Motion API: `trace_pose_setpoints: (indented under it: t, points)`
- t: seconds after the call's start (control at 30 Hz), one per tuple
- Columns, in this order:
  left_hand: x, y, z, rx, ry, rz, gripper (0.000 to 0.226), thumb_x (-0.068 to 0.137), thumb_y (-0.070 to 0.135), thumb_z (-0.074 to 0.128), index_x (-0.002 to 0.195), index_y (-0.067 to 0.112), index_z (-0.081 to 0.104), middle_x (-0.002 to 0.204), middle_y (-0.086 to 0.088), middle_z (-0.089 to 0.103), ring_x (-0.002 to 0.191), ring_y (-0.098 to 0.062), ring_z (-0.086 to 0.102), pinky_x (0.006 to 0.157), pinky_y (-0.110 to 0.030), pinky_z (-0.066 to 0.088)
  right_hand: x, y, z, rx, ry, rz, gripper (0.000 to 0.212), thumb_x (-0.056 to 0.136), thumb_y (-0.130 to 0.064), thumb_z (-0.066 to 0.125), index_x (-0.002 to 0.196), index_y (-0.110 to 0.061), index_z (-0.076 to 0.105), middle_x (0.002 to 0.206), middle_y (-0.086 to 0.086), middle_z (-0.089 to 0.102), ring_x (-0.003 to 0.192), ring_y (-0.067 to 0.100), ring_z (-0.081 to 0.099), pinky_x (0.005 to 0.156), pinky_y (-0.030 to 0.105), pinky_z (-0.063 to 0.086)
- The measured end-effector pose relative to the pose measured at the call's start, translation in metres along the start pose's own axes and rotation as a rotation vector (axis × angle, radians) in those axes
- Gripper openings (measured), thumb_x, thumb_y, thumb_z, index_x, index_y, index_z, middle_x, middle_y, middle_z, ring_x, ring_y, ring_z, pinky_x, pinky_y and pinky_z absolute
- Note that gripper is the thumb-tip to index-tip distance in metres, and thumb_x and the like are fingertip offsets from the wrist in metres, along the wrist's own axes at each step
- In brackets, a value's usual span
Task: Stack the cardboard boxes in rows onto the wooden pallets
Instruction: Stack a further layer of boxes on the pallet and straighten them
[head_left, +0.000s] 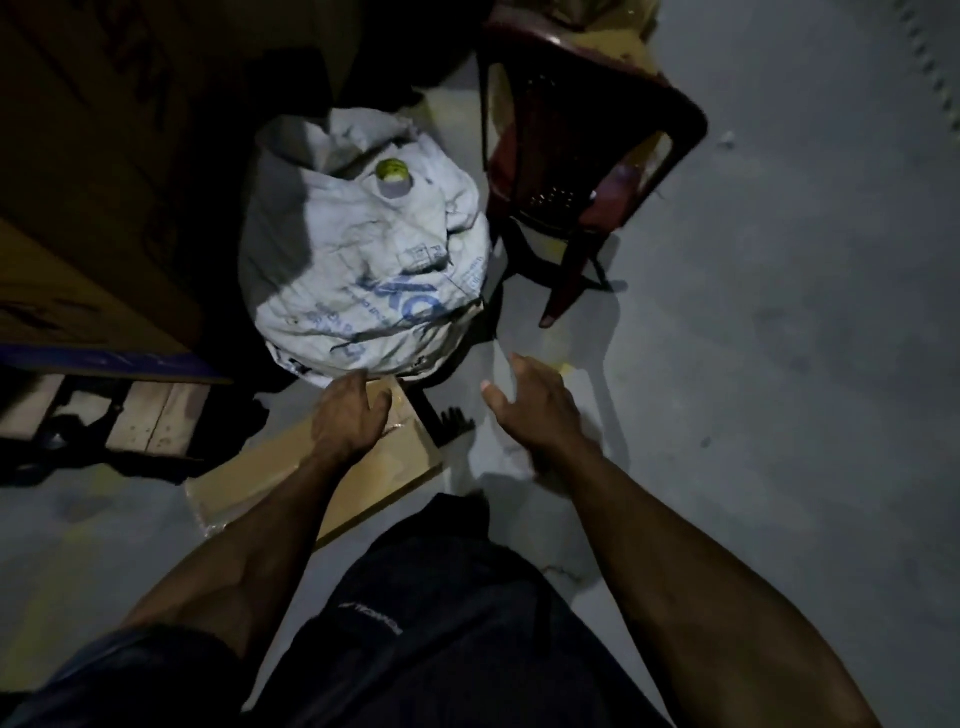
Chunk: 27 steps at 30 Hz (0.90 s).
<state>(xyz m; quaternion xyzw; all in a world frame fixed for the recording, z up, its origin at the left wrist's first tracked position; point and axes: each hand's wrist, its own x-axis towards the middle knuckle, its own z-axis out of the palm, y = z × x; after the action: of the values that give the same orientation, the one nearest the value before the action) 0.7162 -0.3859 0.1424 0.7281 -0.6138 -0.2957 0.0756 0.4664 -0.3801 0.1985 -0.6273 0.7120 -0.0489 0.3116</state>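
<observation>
Left hand (353, 410) hovers over the flat cardboard box (400, 467) on the floor, fingers loosely spread, holding nothing. Right hand (535, 402) to its right, open, empty. White sack (363, 249) just beyond.

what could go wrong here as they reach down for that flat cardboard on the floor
1. The white sack sits right against the cardboard, so lifting it may snag or tip the sack.
2. The red chair stands close on the right; the right hand could bump its leg.
3. Lighting is dim, and the left hand has no grip yet, so it may slip.
</observation>
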Motion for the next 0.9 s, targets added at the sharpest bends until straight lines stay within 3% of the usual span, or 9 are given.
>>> trace_pose_setpoints:
  t: [0.2, 0.33, 0.63, 0.9]
  points:
    - [0.045, 0.006, -0.016, -0.021, 0.087, -0.124, 0.074, 0.089, 0.050, 0.036, 0.138, -0.003, 0.051, 0.135, -0.028, 0.057, 0.125, -0.042, 0.052, 0.102, -0.044, 0.041, 0.080, -0.031, -0.021, -0.049, -0.013, -0.200, 0.070, 0.096, -0.051, 0.058, 0.151, -0.011, 0.040, 0.153, 0.013, 0.043, 0.141, 0.032, 0.037, 0.115, 0.039, 0.030]
    - [0.053, 0.006, -0.021, -0.088, 0.152, -0.251, 0.075, 0.089, 0.053, 0.034, 0.140, 0.000, 0.049, 0.138, -0.026, 0.055, 0.128, -0.040, 0.050, 0.105, -0.044, 0.039, 0.131, -0.062, -0.028, -0.124, -0.163, -0.315, 0.070, 0.097, -0.054, 0.052, 0.154, -0.018, 0.035, 0.160, 0.006, 0.034, 0.146, 0.027, 0.029, 0.119, 0.039, 0.026]
    - [0.059, 0.016, -0.003, -0.211, 0.303, -0.689, 0.083, 0.086, 0.054, 0.030, 0.147, 0.000, 0.044, 0.150, -0.022, 0.047, 0.139, -0.036, 0.042, 0.115, -0.042, 0.032, 0.232, -0.109, -0.028, -0.283, -0.427, -0.631, 0.071, 0.097, -0.057, 0.049, 0.155, -0.019, 0.033, 0.160, 0.006, 0.034, 0.147, 0.027, 0.028, 0.119, 0.042, 0.027]
    - [0.053, 0.061, 0.012, -0.361, 0.458, -1.000, 0.080, 0.087, 0.053, 0.032, 0.145, 0.000, 0.046, 0.145, -0.023, 0.051, 0.135, -0.038, 0.045, 0.110, -0.045, 0.037, 0.286, -0.136, -0.029, -0.462, -0.633, -0.917, 0.070, 0.097, -0.056, 0.048, 0.154, -0.018, 0.033, 0.160, 0.008, 0.034, 0.147, 0.027, 0.029, 0.119, 0.041, 0.026]
